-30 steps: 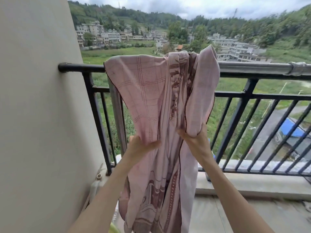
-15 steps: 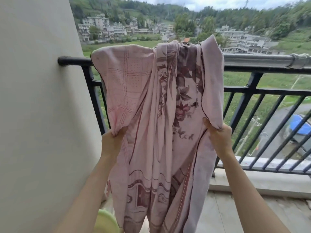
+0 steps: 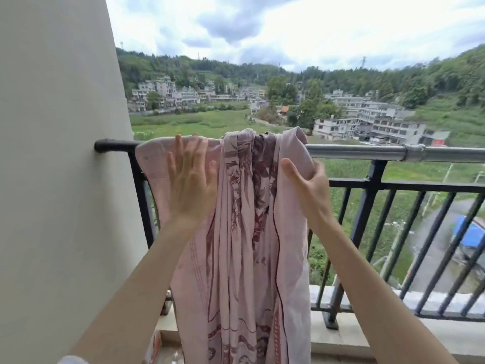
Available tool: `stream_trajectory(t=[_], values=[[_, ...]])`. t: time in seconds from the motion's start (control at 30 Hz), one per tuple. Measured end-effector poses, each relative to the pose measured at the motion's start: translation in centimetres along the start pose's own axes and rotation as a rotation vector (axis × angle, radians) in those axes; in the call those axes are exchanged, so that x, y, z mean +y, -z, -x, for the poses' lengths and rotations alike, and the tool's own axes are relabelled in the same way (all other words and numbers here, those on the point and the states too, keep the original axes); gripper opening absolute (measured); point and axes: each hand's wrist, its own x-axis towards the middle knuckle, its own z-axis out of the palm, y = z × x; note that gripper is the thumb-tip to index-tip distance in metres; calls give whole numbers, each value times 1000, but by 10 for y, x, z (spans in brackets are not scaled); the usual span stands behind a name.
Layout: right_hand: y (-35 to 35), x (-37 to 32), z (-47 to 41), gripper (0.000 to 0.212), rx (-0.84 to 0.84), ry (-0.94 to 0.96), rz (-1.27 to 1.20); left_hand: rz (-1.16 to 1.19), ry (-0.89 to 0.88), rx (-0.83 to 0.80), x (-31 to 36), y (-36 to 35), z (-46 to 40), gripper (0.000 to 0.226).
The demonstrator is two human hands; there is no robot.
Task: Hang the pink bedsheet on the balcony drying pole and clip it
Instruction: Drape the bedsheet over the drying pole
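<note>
The pink bedsheet [image 3: 236, 245] with a dark red flower print hangs bunched over the metal drying pole [image 3: 354, 151] on top of the balcony railing, near the wall. My left hand [image 3: 191, 179] lies flat with straight fingers against the sheet's left part, fingertips at the pole. At the sheet's right edge, just below the pole, my right hand [image 3: 304, 182] grips a fold of the cloth. No clip is in view.
A pale wall [image 3: 60, 179] stands close on the left. The black railing [image 3: 372, 227] with vertical bars runs to the right, above a concrete ledge [image 3: 367, 334]. Beyond it lie fields, buildings and hills far below.
Both hands have gone up from the sheet's lower part to the pole. The left hand let go and now lies flat; the right hand holds the right edge higher up.
</note>
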Motion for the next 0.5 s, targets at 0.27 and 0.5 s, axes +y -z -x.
stream_trajectory(t=[0.27, 0.5], values=[[-23, -27, -26, 52, -209, -375, 15, -17, 35, -25, 5, -21, -33, 41], [-46, -31, -29, 31, -319, -399, -82, -43, -11, -80, -7, -20, -34, 43]])
